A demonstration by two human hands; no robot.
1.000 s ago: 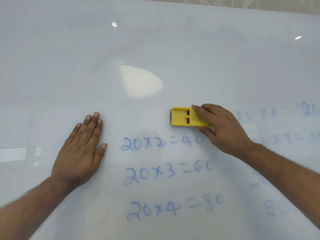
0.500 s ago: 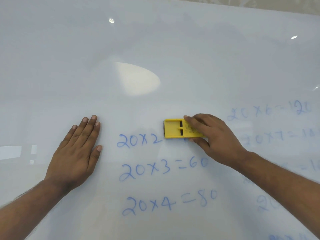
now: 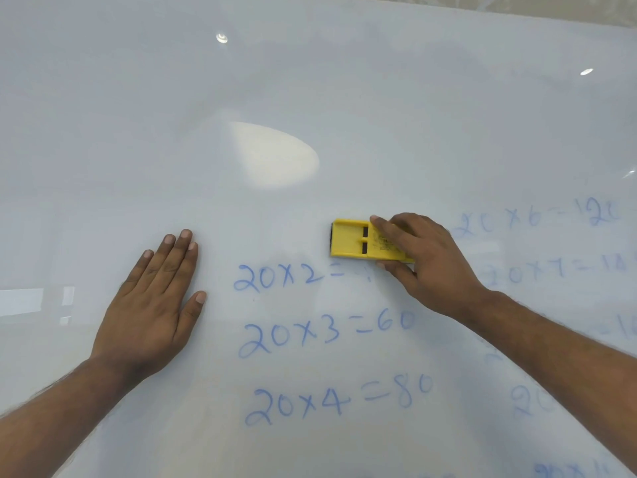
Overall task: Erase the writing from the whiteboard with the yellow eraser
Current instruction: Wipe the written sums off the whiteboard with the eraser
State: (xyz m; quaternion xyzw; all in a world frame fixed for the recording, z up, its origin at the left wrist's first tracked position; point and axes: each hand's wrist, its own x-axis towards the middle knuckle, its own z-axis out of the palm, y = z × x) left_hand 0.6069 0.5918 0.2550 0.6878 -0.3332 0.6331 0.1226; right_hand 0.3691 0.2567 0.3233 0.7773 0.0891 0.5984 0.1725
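My right hand (image 3: 431, 263) clamped on yellow eraser (image 3: 358, 242), just above-right of "20x2=" writing (image 3: 286, 277) | my left hand (image 3: 151, 305) flat on whiteboard (image 3: 310, 81), fingers together, left of writing

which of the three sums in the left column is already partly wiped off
The top one, 20x2: its answer after the equals sign is nearly gone, just under the yellow eraser. 20x3=60 and 20x4=80 are whole.
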